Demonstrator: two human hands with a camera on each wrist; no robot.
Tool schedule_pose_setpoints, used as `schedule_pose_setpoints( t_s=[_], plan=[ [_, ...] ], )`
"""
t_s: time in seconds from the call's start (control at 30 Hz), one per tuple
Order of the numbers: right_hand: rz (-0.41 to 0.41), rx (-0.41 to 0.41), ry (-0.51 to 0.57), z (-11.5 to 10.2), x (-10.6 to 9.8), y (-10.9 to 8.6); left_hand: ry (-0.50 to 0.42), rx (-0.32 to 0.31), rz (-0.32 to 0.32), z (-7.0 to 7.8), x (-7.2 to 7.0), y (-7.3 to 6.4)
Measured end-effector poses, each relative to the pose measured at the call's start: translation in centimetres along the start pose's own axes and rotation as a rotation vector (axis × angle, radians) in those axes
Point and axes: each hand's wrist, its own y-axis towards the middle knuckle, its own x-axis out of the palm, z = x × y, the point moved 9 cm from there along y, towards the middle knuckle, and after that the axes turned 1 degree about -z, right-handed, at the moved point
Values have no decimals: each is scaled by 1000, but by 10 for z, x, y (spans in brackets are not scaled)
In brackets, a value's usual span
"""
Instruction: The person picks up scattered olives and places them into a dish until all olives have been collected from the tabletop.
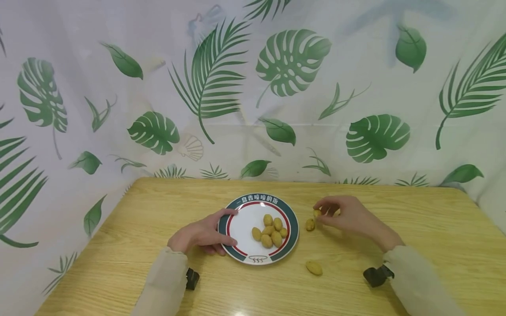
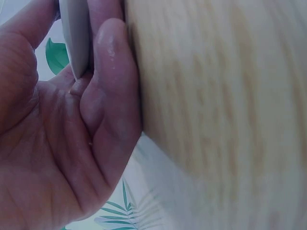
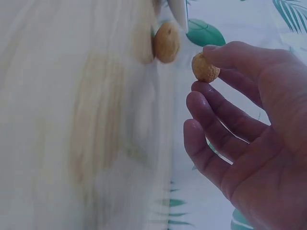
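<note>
My left hand (image 1: 201, 231) grips the left rim of a round plate (image 1: 292, 239), white with a dark green border and a red ring. In the left wrist view the plate's edge (image 2: 76, 40) sits between thumb and fingers. Several small yellow-brown oval pieces (image 1: 266, 240), like tiny potatoes or fruits, lie on the plate's right half. Right of the plate, my right hand (image 1: 349, 216) pinches one such oval piece (image 3: 205, 68) between thumb and fingertips, above the table. Close by, a second piece (image 1: 310, 224) lies on the wood.
Another oval piece (image 1: 314, 267) lies on the wooden table (image 1: 253, 289), nearer the front. Behind the table hangs a white cloth (image 1: 237, 166) with green leaf prints. A black wrist device (image 1: 378, 276) is by the right sleeve, another (image 1: 192, 279) by the left.
</note>
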Motion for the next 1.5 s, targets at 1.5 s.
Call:
schedule_pose_setpoints(
  t_s=[1.5],
  plan=[
    [-26, -2, 95, -33, 46, 52, -5, 9, -1, 0, 1, 0]
  ],
)
